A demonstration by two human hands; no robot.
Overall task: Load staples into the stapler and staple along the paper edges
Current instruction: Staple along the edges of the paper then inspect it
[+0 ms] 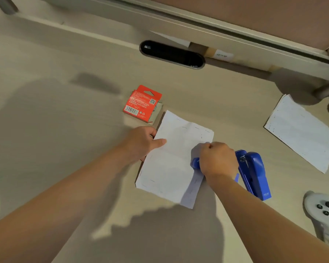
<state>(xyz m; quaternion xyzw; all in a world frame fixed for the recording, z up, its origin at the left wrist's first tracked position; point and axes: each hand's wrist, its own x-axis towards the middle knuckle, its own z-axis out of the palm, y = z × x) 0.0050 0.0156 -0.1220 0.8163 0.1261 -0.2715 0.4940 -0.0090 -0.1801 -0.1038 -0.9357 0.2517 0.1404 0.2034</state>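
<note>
the thin paper, mid-frame, likely flops and slides; the left hand pinches its left edge. the right hand curls tight over the front of the stiff stapler.

Staple box just beside paper

We see a glossy blue plastic stapler, matt white paper, a red cardboard box, and a pale wood-grain desk.
</note>
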